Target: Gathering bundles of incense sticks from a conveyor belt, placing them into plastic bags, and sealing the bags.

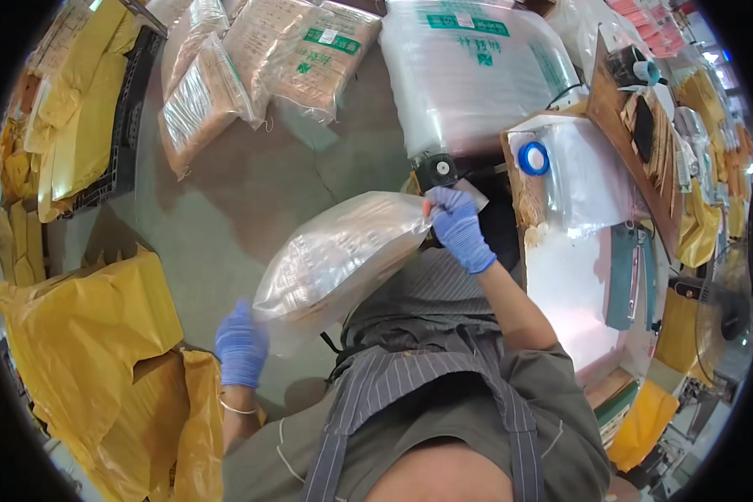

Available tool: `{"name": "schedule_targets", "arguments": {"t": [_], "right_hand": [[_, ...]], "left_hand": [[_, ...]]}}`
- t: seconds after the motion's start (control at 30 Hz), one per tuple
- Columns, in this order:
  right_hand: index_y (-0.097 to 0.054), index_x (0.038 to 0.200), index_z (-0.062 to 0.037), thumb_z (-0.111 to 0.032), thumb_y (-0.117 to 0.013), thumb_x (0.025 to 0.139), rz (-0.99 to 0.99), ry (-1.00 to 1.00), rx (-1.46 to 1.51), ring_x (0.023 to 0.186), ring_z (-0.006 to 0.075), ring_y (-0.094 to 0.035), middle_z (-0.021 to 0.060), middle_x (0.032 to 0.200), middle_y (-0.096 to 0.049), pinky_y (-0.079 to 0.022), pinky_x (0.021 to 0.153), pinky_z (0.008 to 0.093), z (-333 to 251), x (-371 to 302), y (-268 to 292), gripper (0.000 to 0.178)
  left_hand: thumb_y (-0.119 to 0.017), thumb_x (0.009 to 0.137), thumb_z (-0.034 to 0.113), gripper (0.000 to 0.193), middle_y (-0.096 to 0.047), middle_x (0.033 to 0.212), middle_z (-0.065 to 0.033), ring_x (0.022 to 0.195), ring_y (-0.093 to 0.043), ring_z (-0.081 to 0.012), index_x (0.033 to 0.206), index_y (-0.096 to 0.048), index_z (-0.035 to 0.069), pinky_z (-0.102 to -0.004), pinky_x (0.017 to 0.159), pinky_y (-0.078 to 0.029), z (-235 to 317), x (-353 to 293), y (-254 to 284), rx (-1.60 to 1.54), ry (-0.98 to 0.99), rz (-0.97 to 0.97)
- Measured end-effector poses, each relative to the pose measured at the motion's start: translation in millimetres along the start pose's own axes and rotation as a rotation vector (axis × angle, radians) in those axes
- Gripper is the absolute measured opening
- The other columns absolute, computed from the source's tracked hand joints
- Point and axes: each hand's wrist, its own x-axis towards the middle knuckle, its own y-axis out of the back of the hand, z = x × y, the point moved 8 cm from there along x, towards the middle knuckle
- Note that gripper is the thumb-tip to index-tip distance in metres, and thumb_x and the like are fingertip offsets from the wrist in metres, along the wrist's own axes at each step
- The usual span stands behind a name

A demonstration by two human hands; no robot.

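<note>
A filled clear plastic bag (343, 255) hangs slanting in front of my apron, with flat, light-brown contents showing through the shiny film. My right hand (462, 234), in a blue knit glove, is closed on its upper right end, and a flap of film sticks out past the fingers. At the bag's lower left corner is my left hand (243, 345), gloved the same way, its fingers drawn together at the film; the hand is slightly blurred. Just beyond my right hand stands a small black device with a round pale knob (442, 169).
Packed clear bags (301, 58) lie on the grey floor ahead. A large stack of clear film bags (477, 75) stands beyond the device. On the right, a white-topped bench (565, 284) holds a blue tape roll (533, 158). Yellow wrapping (84, 351) covers a bundle at left.
</note>
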Motion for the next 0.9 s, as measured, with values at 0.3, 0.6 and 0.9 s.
{"name": "schedule_targets", "arguments": {"t": [0.3, 0.6, 0.9], "right_hand": [[-0.059, 0.082, -0.0004, -0.004, -0.056, 0.073, -0.141, -0.380, -0.054, 0.065, 0.0161, -0.058, 0.0119, 0.069, -0.059, -0.045, 0.060, 0.0278, 72, 1, 19, 0.010], [-0.061, 0.096, -0.0056, -0.032, -0.067, 0.068, -0.212, -0.688, -0.320, 0.089, 0.0359, -0.058, 0.0207, 0.092, -0.062, -0.047, 0.078, 0.0400, 298, -9, -7, 0.039], [-0.055, 0.109, -0.0040, -0.018, -0.071, 0.071, -0.365, -0.013, -0.440, 0.097, 0.0237, -0.058, 0.0125, 0.105, -0.059, -0.044, 0.087, 0.0354, -18, 13, 27, 0.043]], "left_hand": [[-0.067, 0.069, 0.024, 0.026, -0.053, 0.066, -0.0088, 0.059, -0.055, -0.0280, 0.084, -0.051, 0.009, -0.0397, 0.050, -0.041, 222, 99, -112, -0.518, -0.660, 0.233], [-0.068, 0.072, 0.025, 0.025, -0.048, 0.055, -0.0054, 0.047, -0.050, -0.0261, 0.067, -0.046, 0.012, -0.0392, 0.042, -0.037, 186, 51, -93, -0.469, -0.742, 0.230], [-0.066, 0.068, 0.023, 0.023, -0.050, 0.065, -0.0090, 0.059, -0.052, -0.0283, 0.079, -0.052, 0.009, -0.0400, 0.054, -0.043, 205, 50, -94, -0.417, -0.726, 0.070]]}}
